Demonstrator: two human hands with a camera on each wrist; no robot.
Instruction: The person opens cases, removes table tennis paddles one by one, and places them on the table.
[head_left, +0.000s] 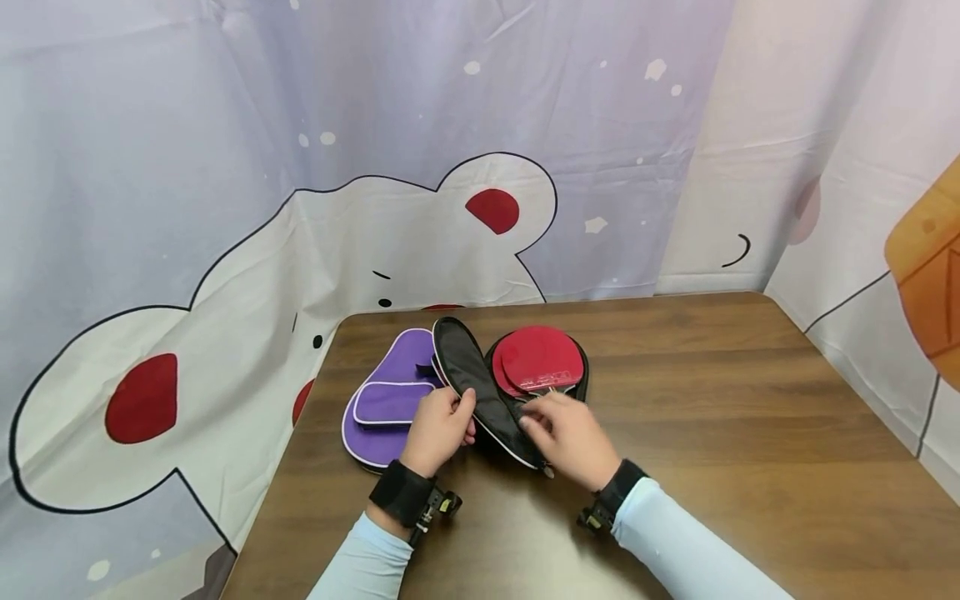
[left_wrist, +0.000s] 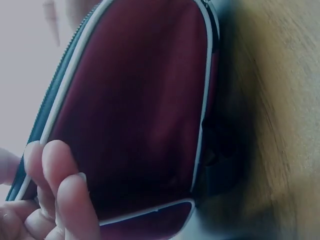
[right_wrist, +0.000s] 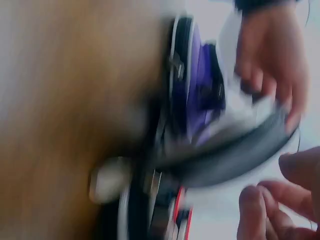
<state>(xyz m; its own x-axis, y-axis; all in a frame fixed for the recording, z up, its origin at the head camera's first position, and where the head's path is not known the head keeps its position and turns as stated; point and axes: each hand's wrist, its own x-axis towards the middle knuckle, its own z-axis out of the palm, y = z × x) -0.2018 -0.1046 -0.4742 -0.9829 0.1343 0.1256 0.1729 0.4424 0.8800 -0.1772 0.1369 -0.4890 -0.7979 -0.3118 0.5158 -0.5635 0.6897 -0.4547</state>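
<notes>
A table tennis paddle case lies open, its black-lined flap (head_left: 480, 390) raised. The left wrist view shows the flap's outer side as dark red cloth (left_wrist: 135, 105) with white piping. My left hand (head_left: 442, 427) grips the flap's edge between thumb and fingers. Two red table tennis paddles (head_left: 542, 358) overlap in the case's other half, handles hidden by my right hand (head_left: 566, 435). That hand is beside the flap, fingers bent. In the blurred right wrist view, a gap shows between its thumb and fingers (right_wrist: 252, 205), with nothing held there.
A purple paddle case (head_left: 393, 406) with white piping and a small front pocket lies to the left, partly under the raised flap. All this is on a brown wooden table (head_left: 712, 450). A printed cloth (head_left: 375, 100) hangs behind the table.
</notes>
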